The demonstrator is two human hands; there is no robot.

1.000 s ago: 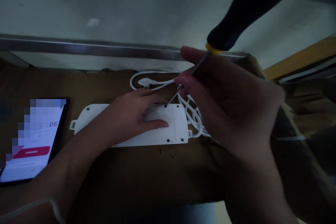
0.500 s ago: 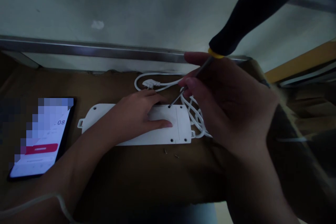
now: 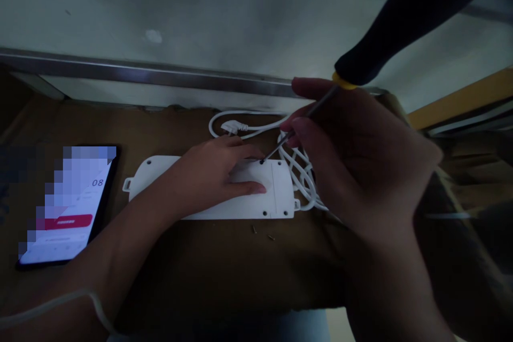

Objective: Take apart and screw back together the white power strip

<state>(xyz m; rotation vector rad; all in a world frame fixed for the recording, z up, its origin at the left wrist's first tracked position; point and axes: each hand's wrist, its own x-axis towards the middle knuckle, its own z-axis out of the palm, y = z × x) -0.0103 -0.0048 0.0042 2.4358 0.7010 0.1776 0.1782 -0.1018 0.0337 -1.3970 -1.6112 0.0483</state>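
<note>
A white power strip lies face down on the table, with several round screw holes in its back. My left hand lies across it and holds it down. My right hand grips a screwdriver with a black handle and a yellow collar, and its thin metal shaft slants down to a hole near the strip's far edge. The strip's white cable loops beneath my right hand and ends in a white plug. Two tiny screws lie just below the strip.
The strip rests on a brown cardboard-covered table. A phone with a pixelated screen and a red button lies at the left. A metal rail and a pale wall run behind, and a yellow edge shows at the right.
The whole scene has drifted rightward in view, most visibly the phone. The screwdriver tip stays at the same hole, and my left hand stays on the strip.
</note>
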